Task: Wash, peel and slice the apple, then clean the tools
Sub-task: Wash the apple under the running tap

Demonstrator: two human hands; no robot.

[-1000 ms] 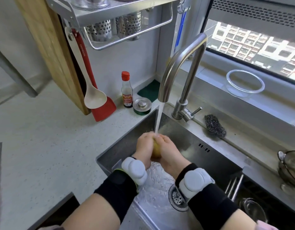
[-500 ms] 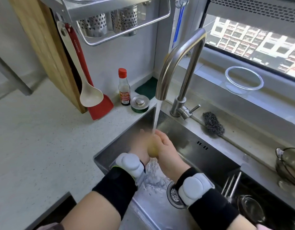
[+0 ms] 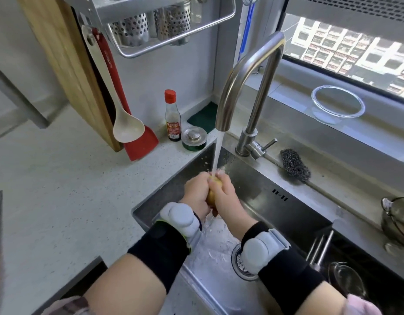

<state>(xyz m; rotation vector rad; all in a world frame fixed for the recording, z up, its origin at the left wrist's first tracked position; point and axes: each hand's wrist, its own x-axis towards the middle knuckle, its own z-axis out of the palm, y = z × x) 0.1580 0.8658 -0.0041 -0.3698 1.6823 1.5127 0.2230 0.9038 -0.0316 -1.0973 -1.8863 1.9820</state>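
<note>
Two hands cup a yellowish apple [image 3: 212, 194] under a running tap [image 3: 246, 71] over a steel sink [image 3: 294, 214], the opening step of a job that runs from washing through peeling and slicing to cleaning the tools. The left hand [image 3: 196, 193] wraps its curled fingers round the fruit's near side, while the right hand [image 3: 225, 196] closes over it from the other side, so that only a narrow strip of skin shows between them. The stream strikes the top of the apple just where the fingertips meet, and water splashes down toward the drain [image 3: 238, 261]. Wet, the apple is likely to be slick: smooth-skinned, firm and round, it could squirt out of a loose pinch, so a full wrap of palm and fingers round its widest part, as seen here, looks the safer hold. It appears light enough for one hand, and hard enough to take a firm squeeze without bruising much, though a drop into the steel basin could mark it. On the counter behind stand a bottle [image 3: 172, 115] and a sink plug [image 3: 193, 138]; a steel scourer [image 3: 295, 165] lies beside the tap, and a glass bowl [image 3: 338, 105] sits on the sill. No peeler is clearly in view.
</note>
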